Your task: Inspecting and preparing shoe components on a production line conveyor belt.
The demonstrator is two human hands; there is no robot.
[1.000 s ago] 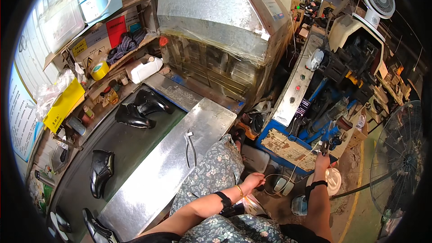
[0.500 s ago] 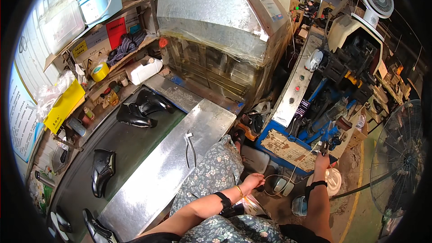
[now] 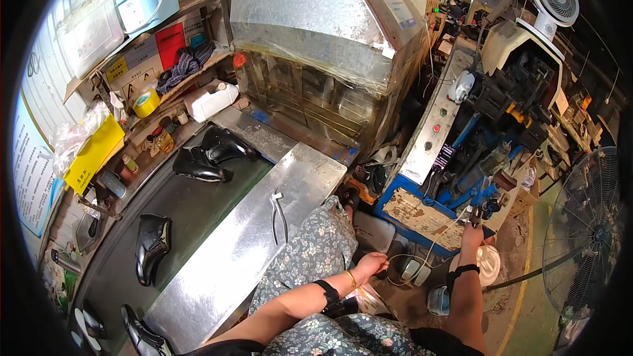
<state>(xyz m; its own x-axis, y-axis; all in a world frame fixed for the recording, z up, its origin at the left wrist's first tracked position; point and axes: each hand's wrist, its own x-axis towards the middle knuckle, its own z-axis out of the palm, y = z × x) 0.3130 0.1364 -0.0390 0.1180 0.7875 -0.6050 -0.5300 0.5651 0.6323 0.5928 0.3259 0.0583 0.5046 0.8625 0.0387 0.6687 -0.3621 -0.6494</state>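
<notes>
My left hand (image 3: 371, 266) hovers over the floor beyond my flowered apron (image 3: 306, 240), its fingers curled together and nothing visible in them. At the front end of a blue machine (image 3: 422, 217), my right hand (image 3: 472, 235) is closed around a small dark piece whose kind I cannot make out. A pair of pincers (image 3: 279, 219) lies on the bare metal table (image 3: 244, 237) to my left. Past that table, black leather shoes rest on a dark green belt (image 3: 198, 224): one (image 3: 153, 248) alone, a pair (image 3: 204, 161) farther off, several at the near end.
A metal hood (image 3: 303, 20) with plastic sheeting stands over the belt's far end. Shelves at left hold a blue bucket (image 3: 142, 3), a white jug (image 3: 211, 101) and bottles. A large floor fan (image 3: 590, 237) is at right; a cord and a white lidded bucket (image 3: 488, 265) are near my right arm.
The shoes on the belt have shifted slightly toward the hood. Both of my hands have stayed in place.
</notes>
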